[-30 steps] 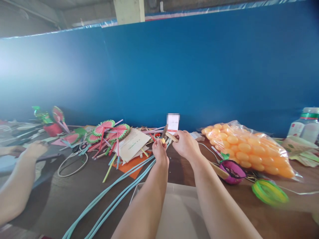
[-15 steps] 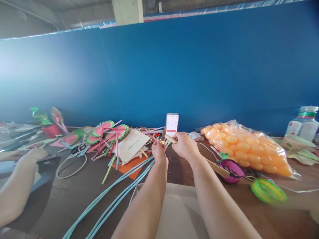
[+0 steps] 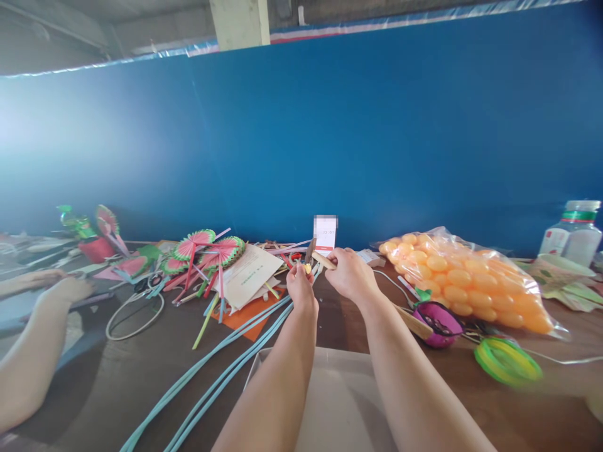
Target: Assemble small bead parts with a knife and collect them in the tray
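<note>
My right hand (image 3: 351, 274) is closed around the light wooden handle (image 3: 324, 260) of what looks like a knife. Its short dark blade (image 3: 310, 251) points up, just above my left hand (image 3: 300, 285). In the closed fingers of my left hand sits a small yellowish piece (image 3: 308, 268), too small to name. The blade and the piece are very close together; whether they touch I cannot tell. Behind both hands stands a phone (image 3: 325, 233) with a lit white screen. Below my forearms lies a pale tray (image 3: 336, 392).
To the left are watermelon-patterned paper fans (image 3: 223, 252), papers (image 3: 247, 273) and long light-blue tubes (image 3: 207, 370). A bag of orange balls (image 3: 464, 276), a purple pouch (image 3: 439, 324) and a green-yellow ring (image 3: 507, 361) lie right. Another person's arms (image 3: 42, 339) work at far left.
The blade has tipped slightly more upright, while my hands stay almost in place. At far left, the other person's farther hand has moved right, towards their nearer hand.
</note>
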Action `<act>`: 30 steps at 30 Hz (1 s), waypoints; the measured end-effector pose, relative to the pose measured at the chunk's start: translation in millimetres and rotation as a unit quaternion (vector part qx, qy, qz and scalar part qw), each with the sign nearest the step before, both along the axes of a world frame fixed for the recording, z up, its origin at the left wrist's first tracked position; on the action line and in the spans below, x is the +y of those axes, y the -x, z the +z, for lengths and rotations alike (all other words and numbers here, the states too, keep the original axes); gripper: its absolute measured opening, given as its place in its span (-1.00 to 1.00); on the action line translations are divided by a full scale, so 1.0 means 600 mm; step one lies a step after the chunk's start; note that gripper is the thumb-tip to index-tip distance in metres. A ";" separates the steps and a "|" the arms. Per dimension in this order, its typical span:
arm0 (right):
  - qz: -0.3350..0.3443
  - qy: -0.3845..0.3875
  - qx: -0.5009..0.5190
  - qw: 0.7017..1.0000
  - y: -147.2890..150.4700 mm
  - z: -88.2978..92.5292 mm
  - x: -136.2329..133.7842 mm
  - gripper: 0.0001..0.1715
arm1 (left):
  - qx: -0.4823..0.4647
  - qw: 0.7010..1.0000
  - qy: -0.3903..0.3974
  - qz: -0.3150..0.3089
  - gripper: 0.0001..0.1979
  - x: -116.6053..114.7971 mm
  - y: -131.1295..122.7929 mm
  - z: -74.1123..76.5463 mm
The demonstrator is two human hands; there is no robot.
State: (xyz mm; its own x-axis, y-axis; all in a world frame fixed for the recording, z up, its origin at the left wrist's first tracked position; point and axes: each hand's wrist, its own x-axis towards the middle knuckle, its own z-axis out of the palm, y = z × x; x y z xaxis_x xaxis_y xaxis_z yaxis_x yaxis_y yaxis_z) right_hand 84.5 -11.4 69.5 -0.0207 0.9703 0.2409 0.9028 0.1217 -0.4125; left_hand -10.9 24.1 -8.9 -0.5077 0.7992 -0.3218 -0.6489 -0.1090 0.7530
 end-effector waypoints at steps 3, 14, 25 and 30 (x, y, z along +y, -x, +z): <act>0.009 0.015 -0.008 1.000 0.001 -0.001 0.001 -0.76 | -0.008 1.000 0.009 -0.004 -0.85 0.001 0.001 -0.003; 0.017 0.016 -0.006 1.000 -0.001 0.000 0.000 -0.72 | 0.004 1.000 0.006 -0.008 -0.85 0.000 0.000 -0.001; -0.051 0.086 -0.023 0.995 -0.043 -0.041 0.036 -0.68 | -0.020 1.000 0.001 0.019 -0.88 -0.002 -0.002 0.003; -0.036 0.127 -0.004 0.991 -0.053 -0.073 0.053 -0.70 | -0.014 1.000 0.004 0.017 -0.83 0.001 -0.003 -0.001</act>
